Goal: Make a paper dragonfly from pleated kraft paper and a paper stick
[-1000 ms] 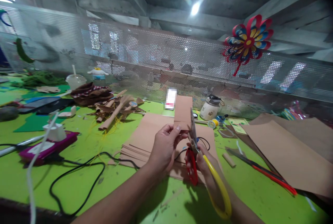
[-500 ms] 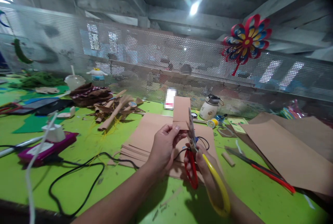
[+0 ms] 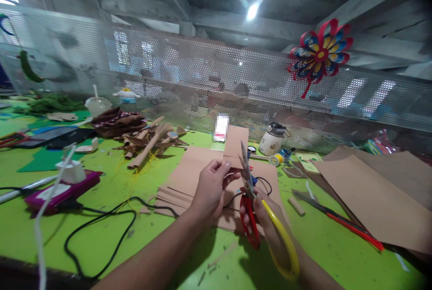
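Note:
My left hand [image 3: 213,186] pinches the lower end of a brown paper strip [image 3: 236,140], holding it upright above the table. A crease or cut line runs across the strip just over my fingertips. In my right hand [image 3: 265,216] are scissors [image 3: 282,240] with one yellow and one red handle loop. Their blades point up, slightly parted, at the strip's right edge; whether the paper lies between them I cannot tell. Beneath both hands is a stack of brown paper sheets [image 3: 189,171], partly hidden by them.
Black cable [image 3: 101,213] loops from a purple power strip [image 3: 60,191] at left. Rolled brown paper pieces [image 3: 148,146] lie behind it. A phone [image 3: 221,127] stands ahead, a bottle [image 3: 271,139] beyond. At right are red-handled scissors [image 3: 340,218] and large brown sheets [image 3: 374,200].
The scissors' blades have parted a little more, and the red loop has swung slightly down and right. The paper strip has tilted slightly to the right at its top.

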Available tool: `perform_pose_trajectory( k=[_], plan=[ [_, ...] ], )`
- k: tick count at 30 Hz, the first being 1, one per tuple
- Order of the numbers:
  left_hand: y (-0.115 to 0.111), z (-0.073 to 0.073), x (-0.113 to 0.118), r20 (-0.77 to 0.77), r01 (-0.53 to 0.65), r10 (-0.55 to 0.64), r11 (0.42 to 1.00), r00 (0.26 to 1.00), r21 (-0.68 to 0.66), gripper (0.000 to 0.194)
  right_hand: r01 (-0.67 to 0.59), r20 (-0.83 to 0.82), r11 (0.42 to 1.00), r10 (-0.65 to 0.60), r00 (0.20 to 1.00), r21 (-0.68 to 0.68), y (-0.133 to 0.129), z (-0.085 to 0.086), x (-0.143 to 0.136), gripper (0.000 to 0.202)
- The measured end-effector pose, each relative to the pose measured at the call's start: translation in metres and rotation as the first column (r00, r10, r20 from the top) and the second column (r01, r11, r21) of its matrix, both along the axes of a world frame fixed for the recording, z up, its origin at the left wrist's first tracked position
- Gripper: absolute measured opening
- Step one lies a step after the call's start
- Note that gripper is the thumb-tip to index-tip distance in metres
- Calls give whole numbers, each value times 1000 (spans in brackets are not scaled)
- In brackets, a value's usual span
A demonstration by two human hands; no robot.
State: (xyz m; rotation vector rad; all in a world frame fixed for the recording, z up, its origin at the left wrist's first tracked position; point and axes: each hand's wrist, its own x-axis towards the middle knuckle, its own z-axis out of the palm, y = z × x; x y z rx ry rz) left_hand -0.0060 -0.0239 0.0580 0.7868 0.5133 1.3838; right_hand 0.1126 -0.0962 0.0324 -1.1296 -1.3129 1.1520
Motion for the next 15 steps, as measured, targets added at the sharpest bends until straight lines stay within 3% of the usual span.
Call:
perform_pose_trajectory(
  k=[15],
  plan=[
    [3,1,-1,-41,-33,33,999,999,-2,17,24,22,1000,-24,999,-10,-4,0,-1,44]
  ],
)
